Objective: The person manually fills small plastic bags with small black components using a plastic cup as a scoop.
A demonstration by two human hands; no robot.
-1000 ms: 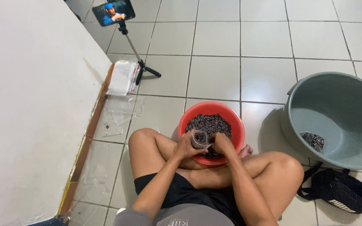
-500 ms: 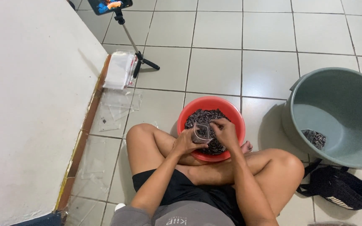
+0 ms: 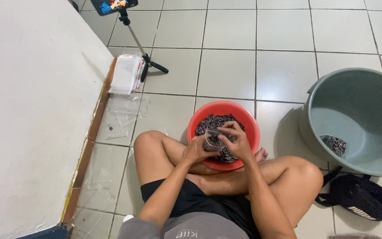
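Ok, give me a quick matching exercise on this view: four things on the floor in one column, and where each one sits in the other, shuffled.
Things:
1. round red plastic basin
2. large grey-green plastic tub
3. black fabric bag
4. stack of clear plastic bags

Places:
A. by the white wall, beside the tripod's feet
B. on the tiles at the person's right knee
C. between the person's crossed legs, under both hands
D. far right, holding a small dark heap

Pairs: 1-C, 2-D, 3-B, 4-A
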